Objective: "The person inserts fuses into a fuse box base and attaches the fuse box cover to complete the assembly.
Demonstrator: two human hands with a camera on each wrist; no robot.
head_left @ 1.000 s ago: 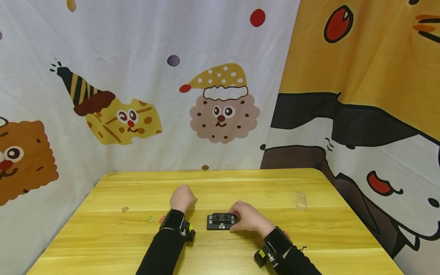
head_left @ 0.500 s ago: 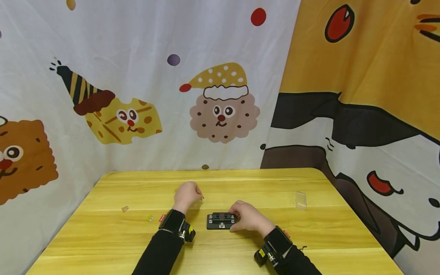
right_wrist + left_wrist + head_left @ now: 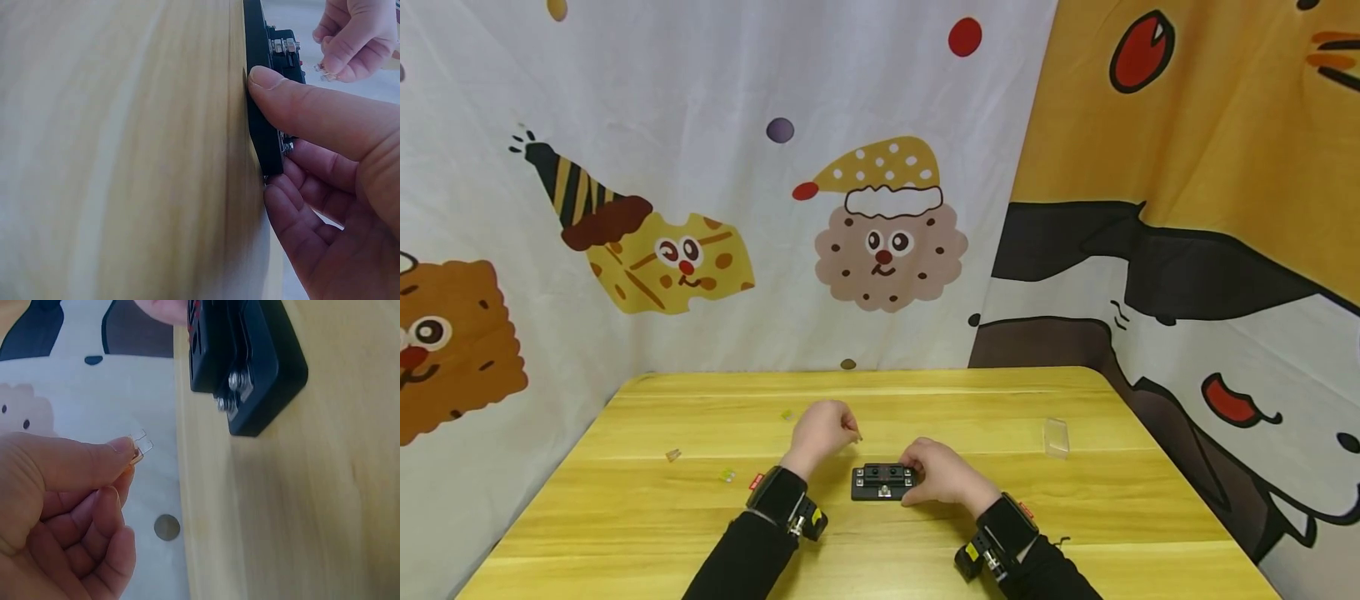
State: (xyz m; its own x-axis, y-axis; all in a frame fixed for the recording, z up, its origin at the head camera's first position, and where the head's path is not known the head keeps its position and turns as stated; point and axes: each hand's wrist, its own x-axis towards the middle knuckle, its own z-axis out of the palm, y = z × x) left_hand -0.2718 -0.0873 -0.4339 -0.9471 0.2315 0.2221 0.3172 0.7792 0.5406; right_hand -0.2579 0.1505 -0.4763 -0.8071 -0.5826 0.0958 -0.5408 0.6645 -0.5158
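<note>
A black fuse block [image 3: 880, 492] with metal screw terminals lies on the wooden table. My right hand [image 3: 949, 478] grips its right end, with the thumb [image 3: 269, 80] along the near edge and the other fingers curled at the far side. Just beyond the block's left part, my left hand [image 3: 822, 435] is raised, pinching a small blade fuse [image 3: 144, 445] between thumb and index finger. The fuse looks orange-tinted, and its two flat prongs point away from the fingertips toward the block's side. The other left fingers are loosely curled.
On the wooden table [image 3: 625, 517] lie a small orange-brown piece [image 3: 673, 456] and a yellow-green one [image 3: 727, 476] at the left. Another yellow-green piece [image 3: 787, 414] sits behind my left hand. A clear plastic cover [image 3: 1056, 439] rests at the right. A printed curtain [image 3: 887, 350] hangs behind.
My left hand has moved right and lifted with the blade fuse, coming closer to the fuse block and uncovering a yellow-green piece behind it. My right hand and the block have stayed put.
</note>
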